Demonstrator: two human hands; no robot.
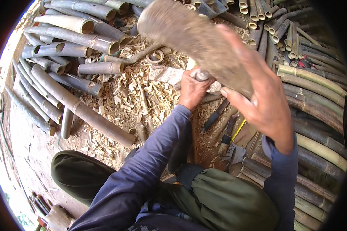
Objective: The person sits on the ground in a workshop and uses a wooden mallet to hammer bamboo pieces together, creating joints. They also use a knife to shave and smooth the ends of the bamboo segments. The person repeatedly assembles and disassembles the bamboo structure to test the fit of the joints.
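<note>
My right hand (268,102) is raised and wrapped round a thick, rough brown wooden mallet (198,44), blurred by motion and reaching up past the top edge. Below it, my left hand (194,90) is closed round a tool with a round grey metal butt (200,75); the tool's lower part is hidden, so its kind does not show. Beside that fist lies a pale, worn wooden block (166,76). A bamboo ring (155,56) rests among the shavings just beyond.
Bamboo poles (83,104) pile up at the left, with more bamboo lengths (316,94) stacked along the right. Wood chips (123,90) cover the ground. Near my right knee lie a dark-handled knife (216,115), a brush (225,140) and a yellow measuring tape (238,131).
</note>
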